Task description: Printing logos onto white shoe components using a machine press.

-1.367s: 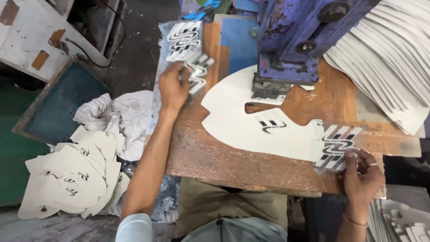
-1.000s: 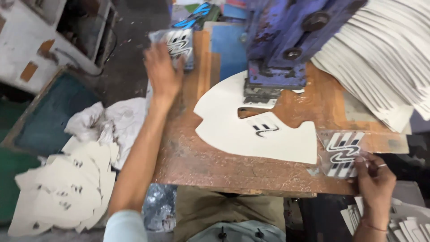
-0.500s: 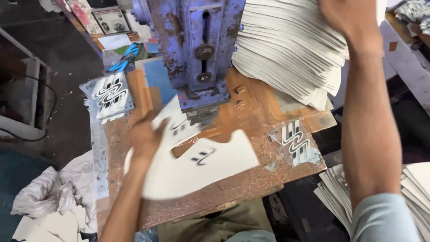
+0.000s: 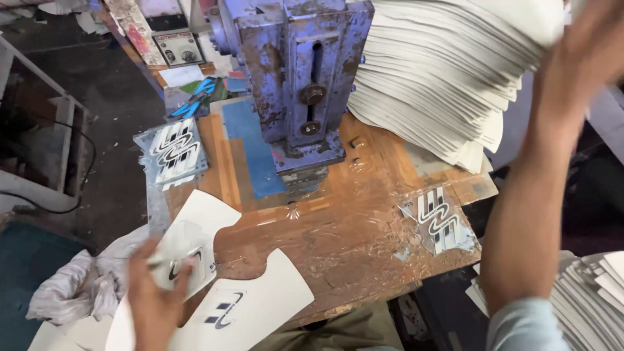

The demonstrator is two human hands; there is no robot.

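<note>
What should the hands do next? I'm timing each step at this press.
Probably the right hand takes one sheet off the tall white stack it reaches into, since the left hand has the stamped white piece off to the table's left edge, leaving the spot under the blue press bare.

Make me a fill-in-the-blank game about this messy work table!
1. The left hand rests on a flat cut sheet whose colour is ____.
2. The tall press at the back of the table is painted ____.
3. The right hand reaches up to a tall ____ of white sheets.

Missing words: white; blue; stack
</note>
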